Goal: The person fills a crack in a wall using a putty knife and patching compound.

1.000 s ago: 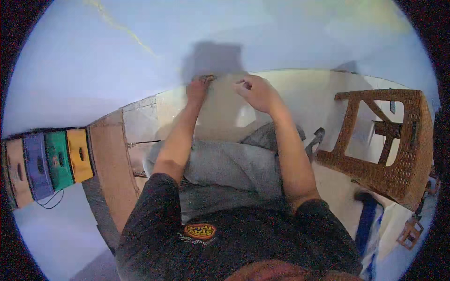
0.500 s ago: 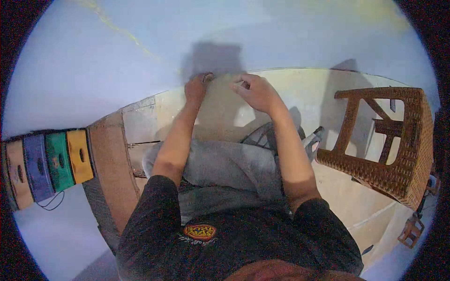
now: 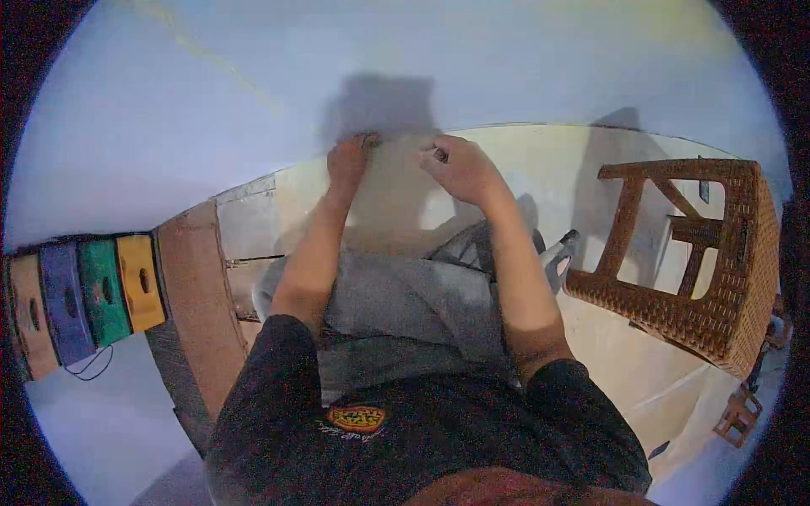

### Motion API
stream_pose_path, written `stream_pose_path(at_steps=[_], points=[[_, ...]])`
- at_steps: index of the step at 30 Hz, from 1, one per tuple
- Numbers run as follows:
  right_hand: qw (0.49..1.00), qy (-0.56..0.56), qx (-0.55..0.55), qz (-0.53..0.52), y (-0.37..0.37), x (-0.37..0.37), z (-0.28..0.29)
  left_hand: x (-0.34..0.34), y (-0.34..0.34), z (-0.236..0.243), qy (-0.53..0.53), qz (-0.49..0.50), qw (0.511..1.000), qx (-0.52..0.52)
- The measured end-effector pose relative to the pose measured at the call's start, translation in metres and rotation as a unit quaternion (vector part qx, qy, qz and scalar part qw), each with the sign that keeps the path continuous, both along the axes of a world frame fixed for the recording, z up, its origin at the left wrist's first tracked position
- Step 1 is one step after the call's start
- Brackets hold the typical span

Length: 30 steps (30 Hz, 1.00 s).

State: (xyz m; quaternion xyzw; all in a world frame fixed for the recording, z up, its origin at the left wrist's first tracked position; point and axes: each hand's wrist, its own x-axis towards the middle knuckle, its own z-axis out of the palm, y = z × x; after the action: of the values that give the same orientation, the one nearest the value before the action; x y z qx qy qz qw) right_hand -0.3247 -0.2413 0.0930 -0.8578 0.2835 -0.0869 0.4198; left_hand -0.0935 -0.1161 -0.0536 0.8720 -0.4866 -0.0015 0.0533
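Note:
Both arms reach forward over my lap, with the hands raised close to the edge where the pale floor meets the wall. My left hand (image 3: 347, 166) is curled closed; a small dark spot shows at its fingertips, too blurred to name. A short gap to the right, my right hand (image 3: 464, 169) has its fingers bent in toward the thumb in a pinch. Whatever it may hold is too small to make out. Grey fabric (image 3: 405, 304) covers my lap below the forearms, touched by neither hand.
A brown woven-pattern plastic stool (image 3: 742, 253) lies on its side at the right. Coloured drawer fronts (image 3: 105, 291) stand at the far left, beside a brown board (image 3: 198, 287). The pale wall (image 3: 253, 84) rises ahead, carrying my hands' shadow. A foot (image 3: 558, 257) shows near the stool.
My left hand has shifted slightly left and turned a little. The right hand stays nearly in place, still pinched. The whole view has drifted slightly.

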Motion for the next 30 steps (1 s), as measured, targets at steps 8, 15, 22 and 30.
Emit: stream_pose_path(at_steps=[8, 15, 22, 30], points=[[0.999, -0.030, 0.030, 0.010, 0.005, 0.003, 0.012, 0.012, 0.011, -0.014, 0.008, 0.001, 1.000, -0.026], [0.999, -0.021, 0.035, 0.010, 0.005, 0.005, 0.010, 0.014, 0.009, -0.022, 0.051, 0.040, 0.997, -0.038], [0.996, -0.058, 0.058, 0.021, 0.005, 0.001, 0.012, 0.009, 0.004, -0.010, 0.077, 0.092, 0.993, -0.011], [0.996, 0.028, 0.072, 0.044, 0.011, 0.015, 0.007, 0.017, 0.034, 0.029, 0.069, 0.029, 0.994, -0.080]])
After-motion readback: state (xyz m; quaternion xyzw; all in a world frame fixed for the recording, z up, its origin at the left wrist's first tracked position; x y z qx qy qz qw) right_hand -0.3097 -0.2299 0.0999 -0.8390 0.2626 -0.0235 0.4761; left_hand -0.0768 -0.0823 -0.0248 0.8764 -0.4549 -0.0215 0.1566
